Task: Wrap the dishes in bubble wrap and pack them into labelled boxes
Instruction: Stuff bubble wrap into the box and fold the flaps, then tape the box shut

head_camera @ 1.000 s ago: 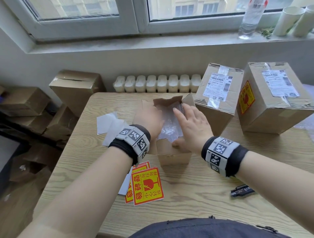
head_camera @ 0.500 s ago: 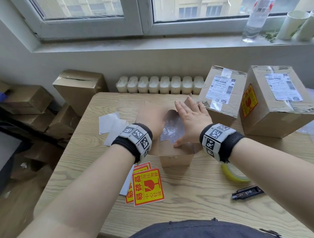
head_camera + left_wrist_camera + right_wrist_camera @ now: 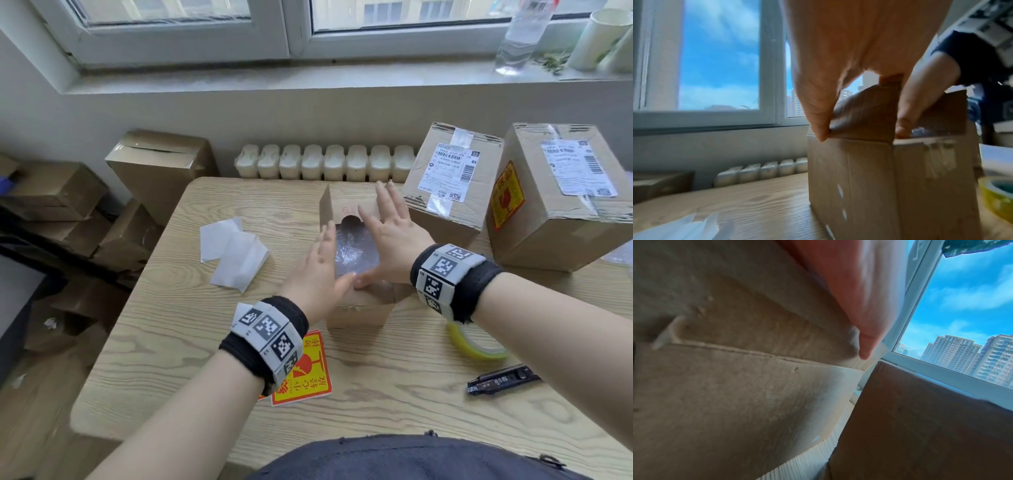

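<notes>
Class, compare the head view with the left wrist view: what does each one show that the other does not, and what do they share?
Only the head view shows the bubble-wrapped contents inside the open small box, the red and yellow stickers, the black marker and two labelled boxes.

Only the left wrist view shows blue sky through the window, and the left hand's thumb on the flap's fold.

Both show both hands, left hand and right hand, the small box, the tape roll, the radiator and the table.

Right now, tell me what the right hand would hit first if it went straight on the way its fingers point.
Probably the taped box with the shipping label; the right hand points at its near corner, though depth is unclear.
</notes>
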A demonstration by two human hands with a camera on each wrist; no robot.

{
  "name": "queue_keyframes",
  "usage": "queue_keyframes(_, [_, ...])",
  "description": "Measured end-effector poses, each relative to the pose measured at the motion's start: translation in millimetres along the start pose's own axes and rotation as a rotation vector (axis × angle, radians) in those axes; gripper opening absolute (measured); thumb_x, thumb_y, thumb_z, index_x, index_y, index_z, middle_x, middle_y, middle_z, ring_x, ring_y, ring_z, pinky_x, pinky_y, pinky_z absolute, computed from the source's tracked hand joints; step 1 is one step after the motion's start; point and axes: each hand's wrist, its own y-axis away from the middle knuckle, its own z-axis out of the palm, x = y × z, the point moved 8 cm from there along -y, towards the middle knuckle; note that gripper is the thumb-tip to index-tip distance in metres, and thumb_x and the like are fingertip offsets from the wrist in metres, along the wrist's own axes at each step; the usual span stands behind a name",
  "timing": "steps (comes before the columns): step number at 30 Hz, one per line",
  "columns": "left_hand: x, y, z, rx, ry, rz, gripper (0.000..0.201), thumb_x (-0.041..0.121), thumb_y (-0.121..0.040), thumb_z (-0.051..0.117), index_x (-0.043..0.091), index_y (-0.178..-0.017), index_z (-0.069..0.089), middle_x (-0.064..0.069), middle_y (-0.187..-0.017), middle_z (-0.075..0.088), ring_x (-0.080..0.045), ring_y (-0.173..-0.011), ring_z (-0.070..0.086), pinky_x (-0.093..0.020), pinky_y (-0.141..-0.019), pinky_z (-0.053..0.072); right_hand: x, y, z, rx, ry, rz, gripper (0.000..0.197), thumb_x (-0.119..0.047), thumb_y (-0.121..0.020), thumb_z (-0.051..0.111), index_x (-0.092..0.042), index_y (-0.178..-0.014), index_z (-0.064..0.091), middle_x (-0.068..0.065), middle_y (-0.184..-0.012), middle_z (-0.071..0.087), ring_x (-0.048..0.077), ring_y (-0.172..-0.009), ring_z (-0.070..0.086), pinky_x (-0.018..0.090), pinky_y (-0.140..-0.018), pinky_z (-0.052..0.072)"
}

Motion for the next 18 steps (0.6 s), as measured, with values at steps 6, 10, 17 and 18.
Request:
queue_keyframes(6, [-8.3,3.0,33.8,-0.158,-0.305,0.044,0.098,0.062,-0.088,0.046,0.014,-0.150,-0.013,-0.004,-0.156,-0.024,-0.017,-0.143,-0.024,-0.031,-0.115,-0.007,-1.1,16.3,12.0,0.034,-0.411,0.124,0.125,-0.031,-0.069,0.079,-0.015,-0.148,-0.017,0.009,-0.153,-0.029,0.021,-0.145,-0.012,0.028,-0.115,0.014])
queue_keyframes(10, [-13.5,3.3,39.1,-0.151,-0.407,0.064,0.105,0.064,-0.085,0.049,0.014,-0.149,-0.017,-0.006,-0.155,-0.027,-0.020,-0.142,-0.026,-0.034,-0.117,-0.003,-7.5,24.7,7.1,0.144,-0.614,0.038,0.105,-0.028,-0.081,0.068,-0.011,-0.150,-0.009,0.007,-0.158,0.010,0.018,-0.141,0.022,0.018,-0.106,0.022])
queue_keyframes(17, [-13.1,1.1,45.3,-0.122,-0.441,0.036,0.102,0.062,-0.087,0.046,0.010,-0.148,-0.018,-0.009,-0.155,-0.027,-0.024,-0.142,-0.028,-0.034,-0.115,-0.013,-24.4,28.9,46.9,-0.058,-0.208,-0.073,0.089,-0.073,-0.085,0.022,-0.018,-0.152,0.003,0.001,-0.159,-0.009,0.012,-0.145,-0.014,0.034,-0.118,-0.007])
queue_keyframes(18, [-12.5,0.8,45.4,-0.115,-0.441,0.040,0.099,0.061,-0.088,0.044,0.010,-0.148,-0.017,-0.009,-0.155,-0.026,-0.024,-0.142,-0.028,-0.034,-0.116,-0.013,-24.0,29.8,49.6,-0.055,-0.195,-0.081,0.094,-0.078,-0.080,0.012,-0.019,-0.152,0.000,0.000,-0.159,-0.011,0.012,-0.144,-0.016,0.034,-0.118,-0.008])
